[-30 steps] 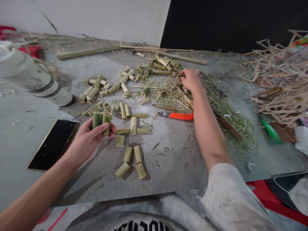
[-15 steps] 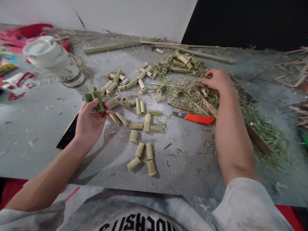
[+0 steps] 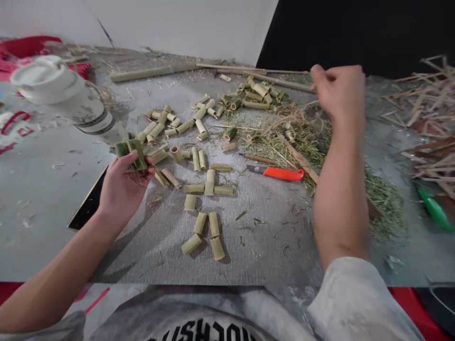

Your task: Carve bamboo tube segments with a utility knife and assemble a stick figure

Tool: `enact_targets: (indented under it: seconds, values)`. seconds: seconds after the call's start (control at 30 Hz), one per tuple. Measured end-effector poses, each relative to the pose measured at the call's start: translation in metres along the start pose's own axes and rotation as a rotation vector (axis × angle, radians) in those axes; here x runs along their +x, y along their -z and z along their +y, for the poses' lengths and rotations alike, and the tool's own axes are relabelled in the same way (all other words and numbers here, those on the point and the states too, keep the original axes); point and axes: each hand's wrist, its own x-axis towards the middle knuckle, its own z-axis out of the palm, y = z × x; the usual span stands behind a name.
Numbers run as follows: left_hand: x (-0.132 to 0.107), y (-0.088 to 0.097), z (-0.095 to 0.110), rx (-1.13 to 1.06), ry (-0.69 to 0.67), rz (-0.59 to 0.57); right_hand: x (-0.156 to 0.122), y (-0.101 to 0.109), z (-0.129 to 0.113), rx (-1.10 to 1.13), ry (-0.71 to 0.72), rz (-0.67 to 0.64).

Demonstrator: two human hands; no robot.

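Note:
My left hand (image 3: 122, 189) is closed around green split bamboo pieces (image 3: 131, 155), held up at the left beside the white cup. My right hand (image 3: 339, 90) is raised above the heap of shavings, fingers curled in; what they pinch, if anything, is hidden. Thin pale fibres (image 3: 302, 108) rise from the heap just below that hand. On the grey board between my hands, short bamboo pieces (image 3: 209, 182) lie in a figure-like layout, with leg-like pieces (image 3: 215, 225) nearer me. More cut bamboo pieces (image 3: 185, 125) lie behind them.
An orange-handled blade (image 3: 284, 174) lies right of the layout, near a brown stick (image 3: 298, 158) and green shavings (image 3: 382, 203). A tall white cup (image 3: 81, 104) stands at left. Long bamboo strips (image 3: 152, 73) lie along the back; thin sticks (image 3: 433, 99) are piled far right.
My right hand has lifted up and away from the shavings heap, its fingers now curled. My left hand still holds the bamboo pieces. The view has shifted slightly to the right.

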Motion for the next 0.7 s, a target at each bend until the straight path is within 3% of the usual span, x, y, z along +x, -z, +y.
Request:
enact_targets:
  seconds: [0.1,0.37,0.5,0.7]
  values:
    - [0.0,0.0,0.0,0.016,0.018,-0.011,-0.002,0.003,-0.011,0.169,0.22,-0.095]
    - [-0.001,0.0,-0.001,0.037,0.035,-0.035,-0.026,-0.01,-0.064,0.196,0.494,-0.395]
    - [-0.003,-0.002,-0.001,0.042,0.053,-0.019,-0.036,-0.033,-0.08,0.238,0.482,-0.465]
    - [-0.003,0.0,0.0,0.052,0.056,-0.049,-0.038,-0.055,-0.084,0.281,0.521,-0.521]
